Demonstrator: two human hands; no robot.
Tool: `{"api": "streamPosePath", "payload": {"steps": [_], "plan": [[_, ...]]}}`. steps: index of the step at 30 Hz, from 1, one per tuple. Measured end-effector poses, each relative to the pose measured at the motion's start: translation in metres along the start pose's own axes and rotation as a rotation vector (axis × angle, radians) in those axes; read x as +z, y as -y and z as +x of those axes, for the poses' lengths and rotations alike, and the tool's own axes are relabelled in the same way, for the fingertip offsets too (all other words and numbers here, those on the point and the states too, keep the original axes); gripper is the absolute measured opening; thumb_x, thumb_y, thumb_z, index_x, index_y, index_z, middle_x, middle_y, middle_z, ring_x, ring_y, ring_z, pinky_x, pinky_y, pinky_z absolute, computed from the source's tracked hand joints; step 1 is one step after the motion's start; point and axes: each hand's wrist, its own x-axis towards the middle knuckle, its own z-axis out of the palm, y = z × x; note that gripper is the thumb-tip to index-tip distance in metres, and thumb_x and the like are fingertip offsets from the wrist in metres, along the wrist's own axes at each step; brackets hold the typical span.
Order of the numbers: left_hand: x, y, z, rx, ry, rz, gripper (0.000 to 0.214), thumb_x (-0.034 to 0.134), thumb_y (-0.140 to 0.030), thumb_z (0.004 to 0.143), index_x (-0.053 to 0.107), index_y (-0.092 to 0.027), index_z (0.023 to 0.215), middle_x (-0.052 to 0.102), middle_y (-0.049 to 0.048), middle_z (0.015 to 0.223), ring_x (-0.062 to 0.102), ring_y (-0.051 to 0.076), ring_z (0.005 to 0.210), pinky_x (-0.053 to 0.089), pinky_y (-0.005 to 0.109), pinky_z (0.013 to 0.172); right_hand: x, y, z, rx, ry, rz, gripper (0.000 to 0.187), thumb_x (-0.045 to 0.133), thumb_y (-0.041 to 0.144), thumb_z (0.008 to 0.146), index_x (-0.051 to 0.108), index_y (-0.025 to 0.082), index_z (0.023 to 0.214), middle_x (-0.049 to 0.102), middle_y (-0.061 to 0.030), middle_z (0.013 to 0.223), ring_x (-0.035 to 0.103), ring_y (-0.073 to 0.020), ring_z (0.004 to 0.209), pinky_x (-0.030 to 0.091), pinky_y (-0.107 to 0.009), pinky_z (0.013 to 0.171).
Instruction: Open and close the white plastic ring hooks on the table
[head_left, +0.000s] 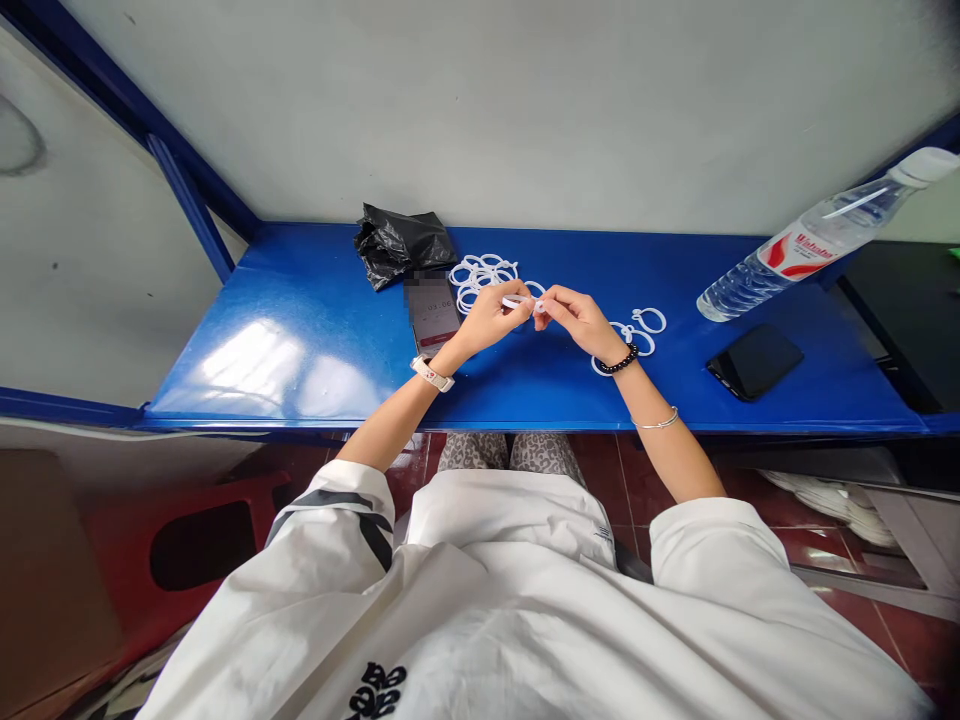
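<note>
Over the blue table (315, 330), my left hand (491, 318) and my right hand (577, 318) meet, both pinching one small white plastic ring (523, 300) between their fingertips. A pile of several white rings (480, 272) lies just behind my left hand. A few more white rings (643, 330) lie to the right of my right wrist, partly hidden by it.
A crumpled black plastic bag (401, 245) sits at the back by the wall. A phone with its screen lit (431, 315) lies left of my hands. A dark phone (754, 360) and a tilted water bottle (814, 245) are on the right. A red stool (202, 540) stands below left.
</note>
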Motion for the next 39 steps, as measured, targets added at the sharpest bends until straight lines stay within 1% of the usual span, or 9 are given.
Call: {"api": "streamPosePath", "payload": {"steps": [4, 8, 12, 15, 23, 28, 31, 35, 39], "plan": [[0.0, -0.001, 0.0, -0.036, 0.007, -0.007, 0.046, 0.057, -0.06, 0.092, 0.056, -0.021, 0.069, 0.058, 0.0017, 0.063, 0.047, 0.014, 0.058, 0.039, 0.031, 0.058, 0.001, -0.001, 0.0, 0.0, 0.081, -0.013, 0.057, 0.054, 0.08, 0.094, 0.065, 0.025, 0.081, 0.073, -0.0015, 0.077, 0.069, -0.0212, 0.076, 0.06, -0.039, 0.084], [0.0, -0.002, 0.0, -0.072, 0.035, -0.007, 0.037, 0.059, -0.044, 0.088, 0.051, -0.02, 0.061, 0.049, -0.0008, 0.055, 0.039, 0.012, 0.055, 0.031, 0.029, 0.055, 0.002, -0.001, 0.0, 0.016, 0.214, 0.03, 0.058, 0.053, 0.078, 0.095, 0.066, 0.023, 0.082, 0.074, -0.0025, 0.078, 0.069, -0.0196, 0.075, 0.06, -0.036, 0.082], [-0.001, -0.002, -0.002, -0.098, 0.061, -0.02, 0.036, 0.059, -0.031, 0.084, 0.043, -0.02, 0.053, 0.041, -0.0019, 0.052, 0.033, 0.011, 0.053, 0.027, 0.03, 0.054, 0.004, 0.0, -0.001, 0.02, 0.28, 0.068, 0.056, 0.054, 0.076, 0.097, 0.066, 0.023, 0.083, 0.073, -0.003, 0.078, 0.069, -0.0186, 0.075, 0.059, -0.034, 0.081], [-0.002, -0.002, -0.003, -0.104, 0.063, -0.039, 0.036, 0.058, -0.029, 0.085, 0.044, -0.02, 0.053, 0.04, -0.002, 0.053, 0.034, 0.011, 0.054, 0.028, 0.03, 0.054, 0.006, 0.002, -0.002, 0.017, 0.266, 0.082, 0.056, 0.053, 0.076, 0.097, 0.064, 0.023, 0.083, 0.072, -0.0028, 0.078, 0.068, -0.0186, 0.075, 0.059, -0.034, 0.081], [0.0, -0.006, -0.002, -0.114, 0.089, -0.155, 0.039, 0.052, -0.041, 0.091, 0.051, -0.02, 0.058, 0.044, -0.0014, 0.054, 0.038, 0.011, 0.054, 0.035, 0.028, 0.054, 0.007, 0.004, -0.002, -0.008, 0.218, 0.081, 0.057, 0.052, 0.074, 0.099, 0.063, 0.023, 0.078, 0.069, -0.002, 0.076, 0.064, -0.0176, 0.072, 0.056, -0.033, 0.08], [0.001, -0.011, -0.002, -0.154, 0.086, -0.223, 0.038, 0.051, -0.046, 0.087, 0.052, -0.019, 0.06, 0.04, -0.0034, 0.053, 0.033, 0.009, 0.052, 0.03, 0.027, 0.052, 0.006, -0.001, -0.002, -0.026, 0.186, 0.102, 0.056, 0.053, 0.072, 0.1, 0.063, 0.022, 0.077, 0.065, -0.0007, 0.071, 0.061, -0.0162, 0.069, 0.053, -0.032, 0.078], [0.002, -0.016, -0.002, -0.216, 0.095, -0.272, 0.035, 0.053, -0.045, 0.086, 0.052, -0.019, 0.062, 0.039, -0.0047, 0.054, 0.03, 0.008, 0.05, 0.027, 0.025, 0.051, 0.006, -0.004, -0.001, -0.019, 0.143, 0.111, 0.057, 0.055, 0.073, 0.098, 0.063, 0.021, 0.075, 0.064, -0.0002, 0.069, 0.06, -0.0155, 0.067, 0.051, -0.031, 0.076], [0.002, -0.02, -0.002, -0.285, 0.113, -0.33, 0.032, 0.053, -0.042, 0.086, 0.053, -0.019, 0.064, 0.036, -0.0055, 0.053, 0.033, 0.008, 0.052, 0.033, 0.024, 0.054, 0.006, -0.007, 0.0, 0.007, 0.119, 0.12, 0.058, 0.059, 0.074, 0.094, 0.061, 0.021, 0.072, 0.063, 0.0001, 0.067, 0.058, -0.0148, 0.065, 0.049, -0.03, 0.073], [0.001, -0.02, -0.001, -0.311, 0.129, -0.364, 0.029, 0.052, -0.036, 0.087, 0.053, -0.018, 0.064, 0.037, -0.0052, 0.054, 0.032, 0.008, 0.05, 0.029, 0.024, 0.051, 0.005, -0.007, 0.001, 0.007, 0.108, 0.105, 0.058, 0.059, 0.072, 0.095, 0.06, 0.021, 0.07, 0.062, 0.0002, 0.066, 0.057, -0.0147, 0.065, 0.048, -0.029, 0.073]]}}
